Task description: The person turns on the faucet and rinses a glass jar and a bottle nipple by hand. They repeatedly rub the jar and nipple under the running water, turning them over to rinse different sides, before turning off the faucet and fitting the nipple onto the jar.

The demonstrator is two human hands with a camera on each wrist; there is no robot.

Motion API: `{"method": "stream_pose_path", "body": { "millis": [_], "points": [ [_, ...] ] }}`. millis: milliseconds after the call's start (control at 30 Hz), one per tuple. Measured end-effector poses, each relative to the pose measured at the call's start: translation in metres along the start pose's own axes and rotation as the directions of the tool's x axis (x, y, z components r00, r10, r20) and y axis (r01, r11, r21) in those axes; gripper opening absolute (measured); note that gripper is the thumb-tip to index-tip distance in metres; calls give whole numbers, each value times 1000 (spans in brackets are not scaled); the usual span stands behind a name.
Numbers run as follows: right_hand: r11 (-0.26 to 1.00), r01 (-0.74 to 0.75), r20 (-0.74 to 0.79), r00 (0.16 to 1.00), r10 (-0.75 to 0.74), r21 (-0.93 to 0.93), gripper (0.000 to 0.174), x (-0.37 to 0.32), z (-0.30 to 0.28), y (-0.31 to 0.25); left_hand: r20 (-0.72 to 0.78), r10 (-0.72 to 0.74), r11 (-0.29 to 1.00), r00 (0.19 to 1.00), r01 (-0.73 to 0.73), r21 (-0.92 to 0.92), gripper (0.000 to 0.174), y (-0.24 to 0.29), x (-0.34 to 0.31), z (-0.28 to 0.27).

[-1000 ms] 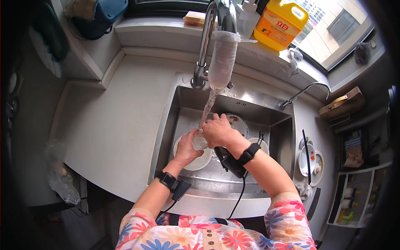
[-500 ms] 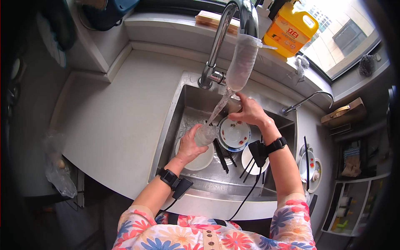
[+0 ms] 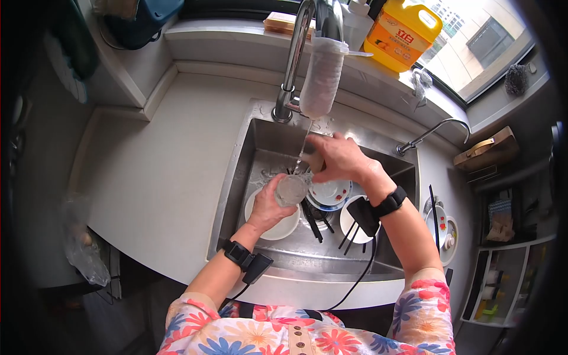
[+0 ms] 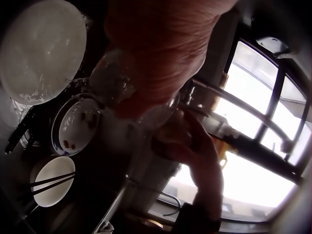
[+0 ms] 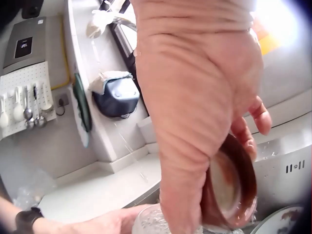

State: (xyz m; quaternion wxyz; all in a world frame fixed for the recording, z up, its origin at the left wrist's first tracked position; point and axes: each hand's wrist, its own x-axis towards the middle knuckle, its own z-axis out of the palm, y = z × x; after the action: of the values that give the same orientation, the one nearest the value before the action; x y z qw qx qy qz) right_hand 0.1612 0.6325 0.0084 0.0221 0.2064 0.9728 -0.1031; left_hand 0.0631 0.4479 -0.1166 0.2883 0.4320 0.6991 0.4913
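Note:
My left hand (image 3: pixel 267 206) grips a clear drinking glass (image 3: pixel 293 189) over the left part of the sink, its round end toward the head camera. Just right of it, my right hand (image 3: pixel 346 158) holds a round, hollow piece with a brown rim (image 5: pixel 249 180), partly hidden behind the hand in the right wrist view. A thin stream of water (image 3: pixel 302 148) falls from the tap between both hands. Below lie a white dish (image 3: pixel 283 228), bowls with a floral pattern (image 3: pixel 331 192), dark chopsticks (image 3: pixel 310 222) and a white bowl (image 3: pixel 353 225) with chopsticks in it.
The tall tap (image 3: pixel 290 71) with a white sleeve (image 3: pixel 322 80) rises behind the sink (image 3: pixel 236 171). A smaller tap (image 3: pixel 435 127) stands at the right. On the sill sits a yellow detergent jug (image 3: pixel 405 32). More dishes (image 3: pixel 451 239) rest on the right counter.
The right hand moved from the glass up and rightward with the round piece, then slightly back toward the stream. The glass has turned its round end to the head camera. The water stream has thinned.

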Motion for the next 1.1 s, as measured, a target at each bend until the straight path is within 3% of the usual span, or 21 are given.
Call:
{"method": "stream_pose_path", "body": {
  "millis": [67,133,167,233,300,433,500,567,633,667,733,800,867,933,1000,1067,1100],
  "points": [
    [986,66,354,935,-8,-152,81,-10,-8,-18,16,10,1000,1000,-10,-13,79,5,-2,1],
    [976,101,529,849,17,-193,79,-9,-6,-32,44,33,998,998,-35,50,78,8,-1,4],
    [970,117,530,848,15,-213,77,-8,-1,-37,50,36,998,998,-39,49,78,10,-2,6],
    [964,130,531,847,14,-234,75,-4,7,-48,91,194,971,977,-204,125,77,14,-4,10],
    [960,177,598,802,-11,-219,76,-1,11,-56,113,151,980,982,-164,111,77,15,-7,12],
    [980,134,566,824,-25,-151,75,-9,15,-51,147,113,987,983,-127,94,78,22,-13,7],
    [998,59,535,842,-69,35,79,-12,17,-42,174,91,987,980,-113,118,77,20,-13,5],
    [992,73,493,862,-115,103,81,-21,17,-40,203,69,984,977,-100,150,77,24,-14,1],
    [980,98,452,876,-167,173,87,-30,4,-48,197,109,993,974,-115,22,74,40,-22,-7],
    [980,86,455,876,-160,180,87,-31,14,-42,210,105,994,972,-112,21,74,36,-24,-5],
    [918,-165,546,836,-65,361,86,-26,25,-27,263,70,995,962,-86,49,74,23,-14,1],
    [922,-109,474,876,-88,371,84,-21,13,-19,305,84,984,949,-127,124,75,20,-6,1],
    [897,-53,424,892,-155,439,80,-42,23,-25,378,-52,991,924,95,-95,76,26,-20,-3],
    [800,-191,367,930,-38,568,75,-53,25,-1,412,-74,984,908,135,-119,78,26,-13,-7],
    [393,-441,412,897,160,807,64,-71,33,13,354,-65,980,933,126,-152,79,20,-15,-6],
    [-125,-240,268,907,324,963,54,-88,55,15,383,-68,962,921,162,-219,79,13,-16,-4],
    [-248,-80,176,902,395,966,52,-93,73,14,412,-65,939,909,195,-282,79,12,-16,-2]
  ]
}}
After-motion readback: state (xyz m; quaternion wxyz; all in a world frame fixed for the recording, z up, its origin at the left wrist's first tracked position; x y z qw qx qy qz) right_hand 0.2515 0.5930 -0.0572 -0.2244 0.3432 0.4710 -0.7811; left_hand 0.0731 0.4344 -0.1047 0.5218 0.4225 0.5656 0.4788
